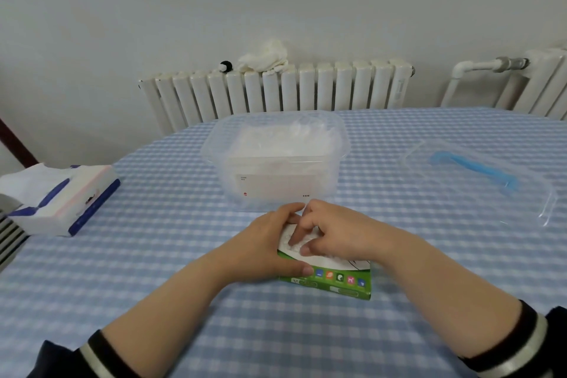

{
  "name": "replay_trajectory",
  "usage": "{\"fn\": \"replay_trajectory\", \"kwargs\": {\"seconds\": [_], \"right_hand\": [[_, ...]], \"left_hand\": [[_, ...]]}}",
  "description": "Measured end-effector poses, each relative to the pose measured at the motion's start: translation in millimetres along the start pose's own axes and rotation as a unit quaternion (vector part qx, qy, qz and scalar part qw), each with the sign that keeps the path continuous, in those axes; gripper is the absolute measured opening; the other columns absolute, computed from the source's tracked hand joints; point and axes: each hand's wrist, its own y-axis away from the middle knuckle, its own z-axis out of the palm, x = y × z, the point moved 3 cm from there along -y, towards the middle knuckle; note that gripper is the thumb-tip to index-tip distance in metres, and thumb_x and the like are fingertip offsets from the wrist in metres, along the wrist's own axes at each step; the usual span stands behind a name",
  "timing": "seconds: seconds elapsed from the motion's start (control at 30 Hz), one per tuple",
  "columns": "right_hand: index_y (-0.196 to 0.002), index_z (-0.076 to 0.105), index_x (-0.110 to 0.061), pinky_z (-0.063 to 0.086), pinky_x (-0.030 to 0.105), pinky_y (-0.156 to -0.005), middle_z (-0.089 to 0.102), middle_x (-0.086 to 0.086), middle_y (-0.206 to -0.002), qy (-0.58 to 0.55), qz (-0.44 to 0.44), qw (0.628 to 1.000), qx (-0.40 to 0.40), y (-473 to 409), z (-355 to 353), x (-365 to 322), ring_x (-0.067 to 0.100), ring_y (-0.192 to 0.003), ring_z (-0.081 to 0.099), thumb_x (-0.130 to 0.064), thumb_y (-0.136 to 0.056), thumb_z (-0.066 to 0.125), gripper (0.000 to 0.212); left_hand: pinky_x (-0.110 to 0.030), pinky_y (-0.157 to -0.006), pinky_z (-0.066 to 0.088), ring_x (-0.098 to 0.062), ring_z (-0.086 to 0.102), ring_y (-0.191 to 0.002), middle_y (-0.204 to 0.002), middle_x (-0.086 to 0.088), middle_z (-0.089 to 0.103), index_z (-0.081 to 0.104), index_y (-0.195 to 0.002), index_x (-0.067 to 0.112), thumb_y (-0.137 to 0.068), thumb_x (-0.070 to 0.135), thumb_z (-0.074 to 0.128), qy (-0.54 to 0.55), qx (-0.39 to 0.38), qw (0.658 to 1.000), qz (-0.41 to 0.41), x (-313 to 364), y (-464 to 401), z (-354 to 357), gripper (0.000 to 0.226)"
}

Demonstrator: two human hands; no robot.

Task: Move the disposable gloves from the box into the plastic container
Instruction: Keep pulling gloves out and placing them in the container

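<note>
A green glove box [337, 281] lies flat on the checked tablecloth near me. My left hand [264, 245] grips its left side, thumb along the front edge. My right hand [334, 230] rests on top of the box, with its fingers curled into the opening, pinching the thin clear gloves [291, 241] there. Just behind the hands stands the clear plastic container [336, 159], open, with a heap of clear gloves [276, 144] inside.
The container's clear lid [527, 193] with a blue handle lies at the right. A tissue pack [61, 196] sits at the left table edge. The blue-and-white checked table [168, 270] reaches back towards a white radiator [276, 92] by the wall.
</note>
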Motion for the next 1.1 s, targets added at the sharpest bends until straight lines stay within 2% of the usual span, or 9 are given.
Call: {"fn": "replay_trajectory", "kwargs": {"seconds": [0.17,0.4,0.53,0.67,0.77,0.87,0.97,1.03,1.1], "right_hand": [[-0.095,0.074,-0.031,0.041,0.025,-0.090,0.050,-0.016,-0.108,-0.055,-0.009,0.997,0.044,-2.6,6.0,4.1,0.001,-0.098,0.050,-0.032,-0.087,0.069,0.010],[-0.083,0.068,-0.022,0.043,0.024,-0.086,0.061,-0.010,-0.100,-0.077,-0.059,0.988,0.122,-1.2,3.9,-2.2,0.002,-0.094,0.052,-0.025,-0.089,0.066,0.007],[-0.084,0.061,-0.026,0.042,0.015,-0.072,0.064,-0.015,-0.084,-0.086,-0.075,0.978,0.176,3.8,4.7,-12.2,0.000,-0.083,0.056,-0.024,-0.094,0.059,0.011],[-0.085,0.056,-0.030,0.043,0.015,-0.068,0.063,-0.018,-0.077,-0.118,-0.080,0.962,0.234,7.0,1.4,-16.5,0.002,-0.078,0.058,-0.022,-0.096,0.057,0.014],[-0.079,0.058,-0.027,0.044,0.013,-0.067,0.064,-0.020,-0.072,-0.248,-0.063,0.911,0.322,12.1,-9.2,-14.5,-0.001,-0.070,0.057,-0.013,-0.094,0.060,0.021],[-0.077,0.061,-0.021,0.043,0.011,-0.059,0.062,-0.019,-0.063,-0.402,-0.035,0.824,0.399,19.3,-22.9,-15.9,-0.004,-0.058,0.053,-0.008,-0.094,0.058,0.022],[-0.080,0.062,-0.016,0.046,0.016,-0.056,0.062,-0.013,-0.060,-0.506,-0.033,0.740,0.441,29.9,-41.2,-21.1,0.000,-0.054,0.054,-0.014,-0.094,0.058,0.015],[-0.078,0.066,-0.016,0.051,0.020,-0.060,0.066,-0.009,-0.063,-0.532,-0.027,0.711,0.459,39.4,-53.3,-25.4,0.006,-0.059,0.059,-0.017,-0.092,0.062,0.015],[-0.074,0.068,-0.015,0.052,0.022,-0.058,0.067,-0.005,-0.062,-0.529,-0.009,0.714,0.459,47.6,-62.7,-29.2,0.009,-0.059,0.062,-0.020,-0.090,0.065,0.018]], "left_hand": [[-0.022,-0.098,0.046,0.006,0.048,-0.118,-0.129,0.026,0.048,0.031,-0.143,0.036,-0.067,0.042,0.086,-0.008,0.007,1.000,0.002,0.9,-0.3,0.0,0.094],[-0.026,-0.100,0.046,0.006,0.049,-0.119,-0.130,0.027,0.050,0.032,-0.144,0.035,-0.064,0.047,0.088,0.026,0.019,0.999,0.032,4.6,1.8,-0.7,0.099],[-0.026,-0.092,0.049,0.000,0.055,-0.111,-0.116,0.025,0.056,0.047,-0.119,0.046,-0.065,0.038,0.088,0.019,0.043,0.997,0.054,9.1,2.3,0.9,0.068],[-0.036,-0.088,0.052,-0.005,0.058,-0.105,-0.113,0.017,0.059,0.050,-0.118,0.036,-0.062,0.043,0.088,0.018,0.044,0.998,0.049,5.2,-0.2,5.0,0.067],[-0.037,-0.087,0.052,-0.006,0.058,-0.105,-0.114,0.016,0.059,0.050,-0.119,0.038,-0.059,0.057,0.084,-0.012,0.043,0.998,0.045,2.3,-1.7,3.1,0.071],[-0.030,-0.091,0.050,-0.006,0.056,-0.107,-0.117,0.016,0.058,0.050,-0.118,0.036,-0.064,0.054,0.084,-0.022,0.027,0.999,0.032,1.6,-2.2,-0.1,0.066],[-0.024,-0.090,0.044,-0.004,0.048,-0.100,-0.106,0.020,0.050,0.048,-0.107,0.034,-0.065,0.061,0.079,-0.127,0.024,0.991,0.022,-0.8,-1.5,-0.1,0.059],[-0.023,-0.094,0.041,-0.001,0.047,-0.105,-0.111,0.021,0.050,0.047,-0.114,0.039,-0.065,0.062,0.078,-0.121,0.018,0.992,0.024,-0.7,-1.3,0.2,0.062],[-0.020,-0.096,0.042,0.002,0.049,-0.110,-0.118,0.022,0.052,0.047,-0.120,0.041,-0.067,0.054,0.081,-0.054,0.004,0.998,0.007,0.8,0.2,-2.4,0.064]]}}
